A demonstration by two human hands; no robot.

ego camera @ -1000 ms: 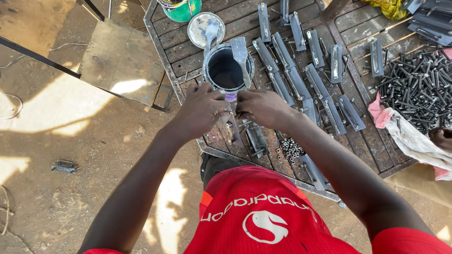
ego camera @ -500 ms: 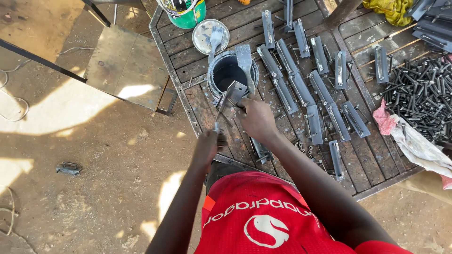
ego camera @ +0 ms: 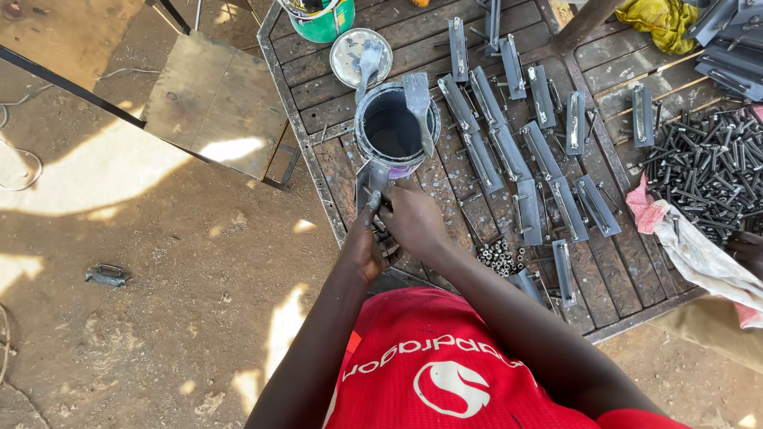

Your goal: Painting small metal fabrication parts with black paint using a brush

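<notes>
Bare, packed dirt ground [ego camera: 159,318] spreads to the left of the hands and below them, brown and gritty, broken by bright patches of sunlight among wide shade. Up and to the left of the hands stands a low metal-framed stand [ego camera: 211,107] with a flat, dusty board top, one sunlit spot on it. A thin cable [ego camera: 24,171] loops over the dirt far to the left. Under the hands and stretching away to the right lies a metal-framed worktable [ego camera: 620,290] of worn wooden slats, mostly in shade. The scene is outdoors in daylight.
</notes>
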